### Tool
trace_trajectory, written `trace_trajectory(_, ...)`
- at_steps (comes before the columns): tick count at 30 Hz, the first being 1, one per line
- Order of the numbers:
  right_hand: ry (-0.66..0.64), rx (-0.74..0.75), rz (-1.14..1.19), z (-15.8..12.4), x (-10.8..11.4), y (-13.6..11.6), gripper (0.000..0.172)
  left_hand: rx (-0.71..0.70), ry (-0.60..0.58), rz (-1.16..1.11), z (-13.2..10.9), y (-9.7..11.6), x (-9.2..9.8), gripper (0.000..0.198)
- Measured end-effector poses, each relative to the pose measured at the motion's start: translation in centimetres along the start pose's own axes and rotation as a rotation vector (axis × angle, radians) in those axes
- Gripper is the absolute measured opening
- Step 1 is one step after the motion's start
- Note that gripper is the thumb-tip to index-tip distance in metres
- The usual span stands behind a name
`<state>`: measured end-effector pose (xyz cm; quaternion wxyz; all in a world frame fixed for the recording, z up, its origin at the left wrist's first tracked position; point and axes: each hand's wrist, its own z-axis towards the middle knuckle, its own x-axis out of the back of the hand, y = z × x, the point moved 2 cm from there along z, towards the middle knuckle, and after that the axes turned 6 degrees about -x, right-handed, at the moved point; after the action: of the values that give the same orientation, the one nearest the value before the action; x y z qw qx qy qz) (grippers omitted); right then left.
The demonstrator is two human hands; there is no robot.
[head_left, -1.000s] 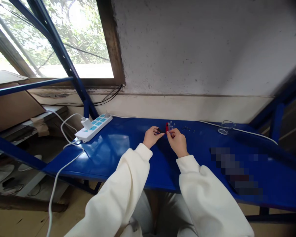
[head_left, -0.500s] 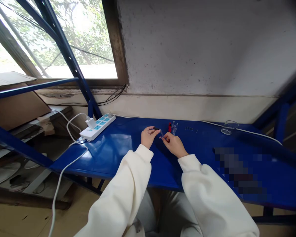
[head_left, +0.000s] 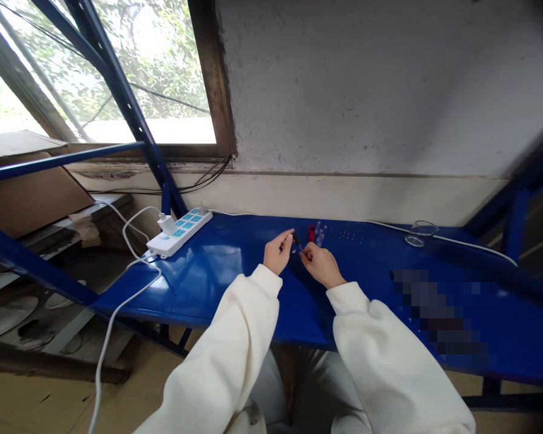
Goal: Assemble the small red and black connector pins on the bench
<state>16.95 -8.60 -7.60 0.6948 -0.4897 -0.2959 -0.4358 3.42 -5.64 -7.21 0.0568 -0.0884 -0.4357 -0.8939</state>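
My left hand [head_left: 278,252] and my right hand [head_left: 322,265] meet above the blue table, fingertips close together. Pinched in the left fingertips is a small black piece [head_left: 297,237], shaped like a short rod or cap. It lines up with a slim clear tube [head_left: 301,248] gripped by the right thumb and fingers, which cover most of it. Whether the black piece sits in the tube or just against its end, I cannot tell. Just beyond the hands lie several clear plastic tubes [head_left: 320,236] beside a small red object [head_left: 312,232].
Several tiny dark parts [head_left: 346,235] lie in a row to the right. Farther right stands a round clear dish [head_left: 415,240] by a white cable. A white power strip [head_left: 176,234] is on the left of the blue table [head_left: 208,283]; a blurred patch covers the right side.
My left hand has shifted slightly right, toward my right hand. The black piece now points down to the tube held on the right, where before the clear tube showed between both hands.
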Motion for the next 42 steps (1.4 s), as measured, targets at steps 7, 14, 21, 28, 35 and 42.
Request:
trace_trajectory(7, 0.057, -0.048, 0.019, 0.1, 0.2, 0.0, 0.014, 0.002, -0.002, 0.032, 0.0, 0.5, -0.2, 0.027)
trace_trajectory(14, 0.091, -0.037, -0.004, 0.1, 0.1, 0.2, 0.016, 0.033, 0.013, -0.090, 0.4, 0.2, 0.0, 0.021)
trace_trajectory(21, 0.108, -0.010, -0.025, 0.1, 0.0, 0.4, 0.020, 0.047, -0.018, -0.061, 0.4, 0.3, -0.1, 0.020)
trace_trajectory(28, 0.124, -0.004, 0.022, 0.0, 0.0, 0.0, 0.021, 0.080, 0.004, -0.084, 0.2, -0.1, -0.5, 0.025)
trace_trajectory(35, 0.118, 0.004, 0.090, -0.1, 0.3, -0.4, 0.021, 0.120, -0.101, -0.086, 0.0, -1.4, -1.1, 0.023)
trace_trajectory(42, 0.111, 0.002, 0.115, 0.0, 0.3, -0.1, 0.023, 0.200, -0.092, 0.045, 0.9, -2.5, 0.2, 0.021)
